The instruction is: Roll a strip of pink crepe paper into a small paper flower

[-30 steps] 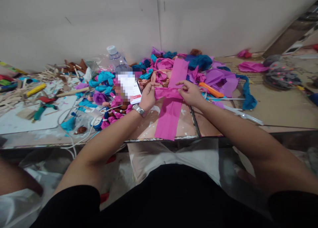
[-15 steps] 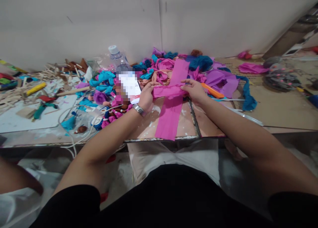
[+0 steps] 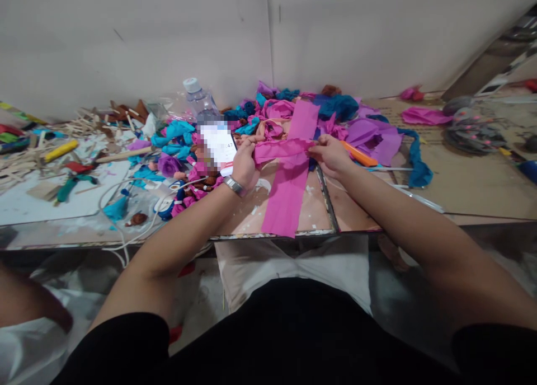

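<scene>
Between my two hands a short pink crepe paper strip is stretched sideways, its upper edge ruffled. My left hand, with a metal watch at the wrist, pinches its left end. The right end is pinched in my right hand. Underneath lies a longer pink crepe paper strip, running from the pile toward the table's front edge. A lit phone stands just left of my left hand. Close by my right hand lies an orange-handled tool.
Crumpled crepe paper in purple, blue and pink is heaped behind. At left are a capped bottle, a white cable, green pliers and wooden sticks. Cardboard covers the right. Another person's arm shows lower left.
The held strip's ruffled upper edge has shifted shape slightly, and my right fingers have drawn closer together at its end. The long strip below stays where it was.
</scene>
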`<state>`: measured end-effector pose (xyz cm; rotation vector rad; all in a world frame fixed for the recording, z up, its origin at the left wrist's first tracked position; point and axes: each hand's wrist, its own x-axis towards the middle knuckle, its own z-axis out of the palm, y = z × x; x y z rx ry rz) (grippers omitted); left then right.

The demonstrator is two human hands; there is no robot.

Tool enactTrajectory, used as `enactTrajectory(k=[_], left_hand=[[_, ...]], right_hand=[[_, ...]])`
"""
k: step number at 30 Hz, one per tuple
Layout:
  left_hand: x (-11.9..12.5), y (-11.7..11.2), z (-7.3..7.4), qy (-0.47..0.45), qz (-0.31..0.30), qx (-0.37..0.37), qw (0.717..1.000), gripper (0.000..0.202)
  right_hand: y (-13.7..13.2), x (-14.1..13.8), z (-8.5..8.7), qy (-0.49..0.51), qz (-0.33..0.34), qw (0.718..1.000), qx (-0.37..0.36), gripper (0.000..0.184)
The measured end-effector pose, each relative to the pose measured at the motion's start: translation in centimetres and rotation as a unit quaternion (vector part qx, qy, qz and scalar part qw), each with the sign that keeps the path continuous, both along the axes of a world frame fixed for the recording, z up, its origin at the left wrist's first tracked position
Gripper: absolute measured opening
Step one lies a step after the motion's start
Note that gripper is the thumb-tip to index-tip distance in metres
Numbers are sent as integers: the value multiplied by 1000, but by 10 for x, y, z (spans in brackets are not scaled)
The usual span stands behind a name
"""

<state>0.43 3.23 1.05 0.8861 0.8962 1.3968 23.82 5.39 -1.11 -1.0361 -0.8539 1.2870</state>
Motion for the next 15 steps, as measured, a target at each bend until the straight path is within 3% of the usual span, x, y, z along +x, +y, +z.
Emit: enactTrajectory(k=[4, 8, 11, 15], left_hand=[[0, -2, 1, 21, 2, -16, 1000, 6], [0, -2, -3, 6, -24, 4, 1000, 6], [1, -2, -8, 11, -41, 25, 999, 7], [3, -2, -12, 23, -54, 26, 998, 11]], right_hand=[[-4, -2, 1, 5, 29, 999, -37, 51], [-9, -6, 4, 16, 74, 994, -78, 37], [-12, -10, 5, 43, 56, 996, -54, 31], [-12, -13, 3, 49, 8, 998, -28, 40]])
